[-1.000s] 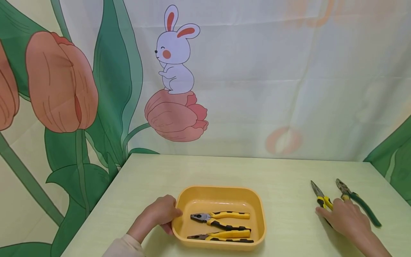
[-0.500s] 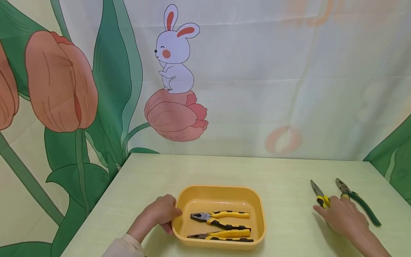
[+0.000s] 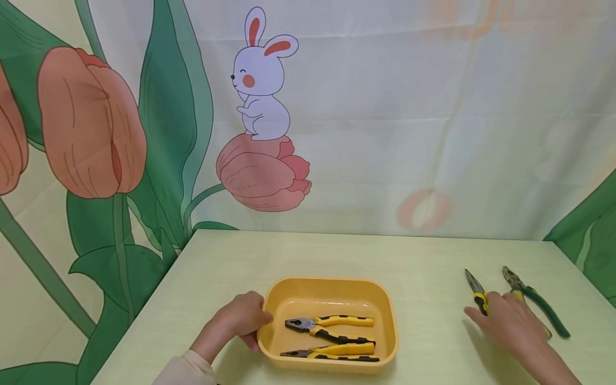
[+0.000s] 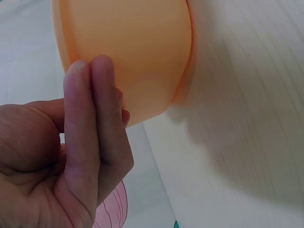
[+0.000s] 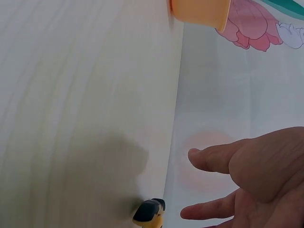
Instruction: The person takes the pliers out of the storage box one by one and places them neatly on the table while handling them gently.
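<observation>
My left hand (image 3: 243,315) grips the left rim of a yellow plastic tray (image 3: 327,298), its fingers (image 4: 83,114) against the outer wall in the left wrist view. Inside lie combination pliers (image 3: 308,324) with yellow and black handles, and another yellow-and-black pair of pliers (image 3: 341,350) below them. At the right, my right hand (image 3: 512,323) is over long-nose pliers (image 3: 475,287), covering most of their handles. The right wrist view has its thumb and fingers spread apart, near a yellow-and-black handle end (image 5: 149,212).
Pliers with green handles (image 3: 544,307) lie just right of my right hand, partly covered by it. The pale table (image 3: 414,262) extends back to a printed curtain (image 3: 356,133) with a rabbit and tulips.
My right hand has shifted slightly to the left, covering more of the long-nose pliers' handles and showing more of the green-handled pair. My left hand and the tray stay in place.
</observation>
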`<state>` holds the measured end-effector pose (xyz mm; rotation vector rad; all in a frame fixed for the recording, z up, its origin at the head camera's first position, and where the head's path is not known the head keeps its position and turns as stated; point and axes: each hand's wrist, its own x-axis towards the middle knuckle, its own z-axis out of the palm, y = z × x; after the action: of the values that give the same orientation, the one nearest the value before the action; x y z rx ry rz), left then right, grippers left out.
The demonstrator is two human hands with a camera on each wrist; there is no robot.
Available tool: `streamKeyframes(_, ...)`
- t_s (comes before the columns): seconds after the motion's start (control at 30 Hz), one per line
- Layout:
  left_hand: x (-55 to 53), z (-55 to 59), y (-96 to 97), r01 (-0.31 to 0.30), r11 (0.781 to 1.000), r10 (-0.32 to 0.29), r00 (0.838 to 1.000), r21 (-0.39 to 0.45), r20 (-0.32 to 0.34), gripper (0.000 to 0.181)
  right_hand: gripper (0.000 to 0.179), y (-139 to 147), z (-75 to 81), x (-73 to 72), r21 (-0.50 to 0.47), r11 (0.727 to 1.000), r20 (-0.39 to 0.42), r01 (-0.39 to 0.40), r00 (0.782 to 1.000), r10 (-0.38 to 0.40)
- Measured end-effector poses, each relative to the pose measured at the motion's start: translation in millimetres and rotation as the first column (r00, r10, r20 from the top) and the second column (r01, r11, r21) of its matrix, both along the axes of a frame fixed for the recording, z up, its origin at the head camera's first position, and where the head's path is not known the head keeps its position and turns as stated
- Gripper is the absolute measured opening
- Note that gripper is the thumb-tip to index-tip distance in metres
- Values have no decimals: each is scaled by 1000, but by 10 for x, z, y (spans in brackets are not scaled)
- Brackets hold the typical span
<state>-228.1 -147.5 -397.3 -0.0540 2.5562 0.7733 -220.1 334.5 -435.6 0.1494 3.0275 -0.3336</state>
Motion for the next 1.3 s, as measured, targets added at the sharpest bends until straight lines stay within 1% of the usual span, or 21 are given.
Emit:
streamKeyframes(0.2, -3, 1, -5, 0, 1000, 0, 1000, 7, -3, 13, 80, -88, 49, 21, 25, 999, -42, -33, 999, 34)
streamKeyframes(0.47, 6, -1, -7, -6, 1000, 7, 1000, 30, -8, 13, 79, -224, 122, 64, 25, 997, -90, -77, 993, 79)
streamKeyframes(0.6, 14, 0, -7, -7, 1000, 7, 1000, 26, -11, 13, 80, -293, 142, 90, 4, 997, -92, -77, 993, 77)
streamKeyframes(0.8, 34, 13, 3, -9, 999, 9, 1000, 46, -19, 11, 83, -405, 181, 128, -20, 995, -95, -95, 991, 92)
streamKeyframes(0.97, 43, 23, 11, -14, 999, 15, 1000, 50, -21, 11, 79, -513, 224, 146, -12, 994, -104, -111, 989, 109)
streamKeyframes(1.3, 42, 10, 2, -12, 999, 13, 1000, 52, -23, 11, 72, -713, 291, 213, -17, 987, -152, -160, 976, 155)
